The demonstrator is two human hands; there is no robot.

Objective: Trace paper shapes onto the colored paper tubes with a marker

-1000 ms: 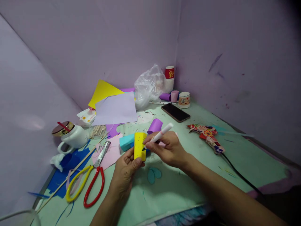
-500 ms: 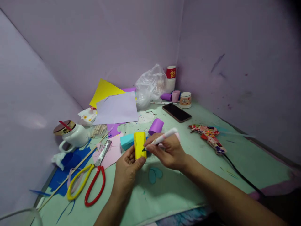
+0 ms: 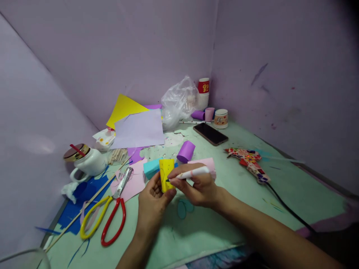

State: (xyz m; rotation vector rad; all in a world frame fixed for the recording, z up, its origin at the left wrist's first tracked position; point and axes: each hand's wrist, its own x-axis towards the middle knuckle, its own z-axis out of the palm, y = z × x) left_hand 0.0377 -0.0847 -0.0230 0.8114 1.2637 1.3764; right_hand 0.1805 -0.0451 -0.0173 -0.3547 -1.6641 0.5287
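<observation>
Holding the yellow paper tube (image 3: pixel 166 170) roughly upright, the left hand (image 3: pixel 153 200) grips its lower part between thumb and fingers. The right hand (image 3: pixel 200 186) pinches a white marker (image 3: pixel 194 173), its dark tip apparently touching the tube, though fingers crowd that spot. Beyond the tube, a purple roll (image 3: pixel 186 151) lies to its right; scissors (image 3: pixel 121 186) lie to its left, a glue gun (image 3: pixel 248 160) well to its right.

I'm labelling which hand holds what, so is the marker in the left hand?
No, the right hand holds the marker, while the left hand holds the yellow piece.
</observation>
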